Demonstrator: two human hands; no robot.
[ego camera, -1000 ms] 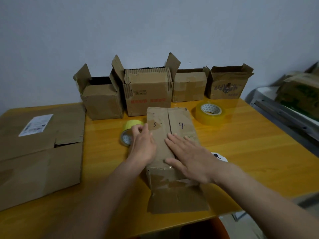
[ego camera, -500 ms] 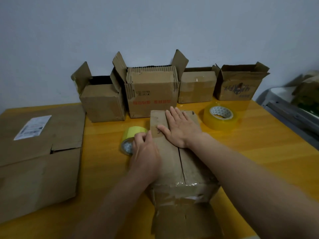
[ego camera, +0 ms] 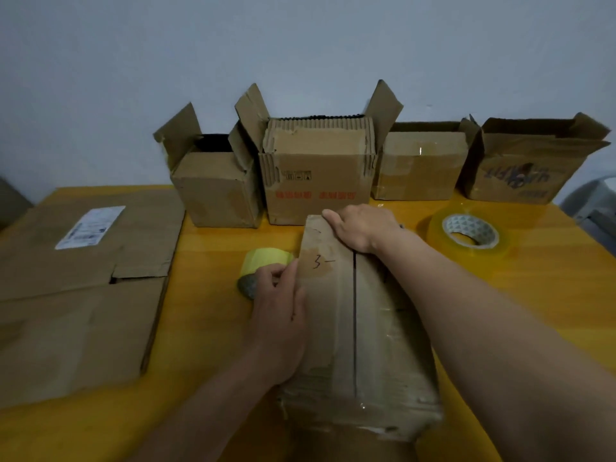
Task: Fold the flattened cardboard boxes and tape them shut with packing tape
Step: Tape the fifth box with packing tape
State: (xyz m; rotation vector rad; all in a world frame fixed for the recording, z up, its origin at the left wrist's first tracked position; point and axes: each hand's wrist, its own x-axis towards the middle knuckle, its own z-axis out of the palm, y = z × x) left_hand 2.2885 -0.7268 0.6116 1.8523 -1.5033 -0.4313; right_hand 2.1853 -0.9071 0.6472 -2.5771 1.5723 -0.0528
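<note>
The cardboard box lies lengthwise on the yellow table, its two top flaps meeting along a dark seam. The left hand lies along the box's left edge, forearm reaching up from the near edge, fingers extended against the cardboard; beyond its fingertips a yellow tape roll sits just beside the box. The right arm stretches across the top, and the right hand curls over the far edge, fingers hooked down and gripping it. Farther right rests a clear tape roll.
</note>
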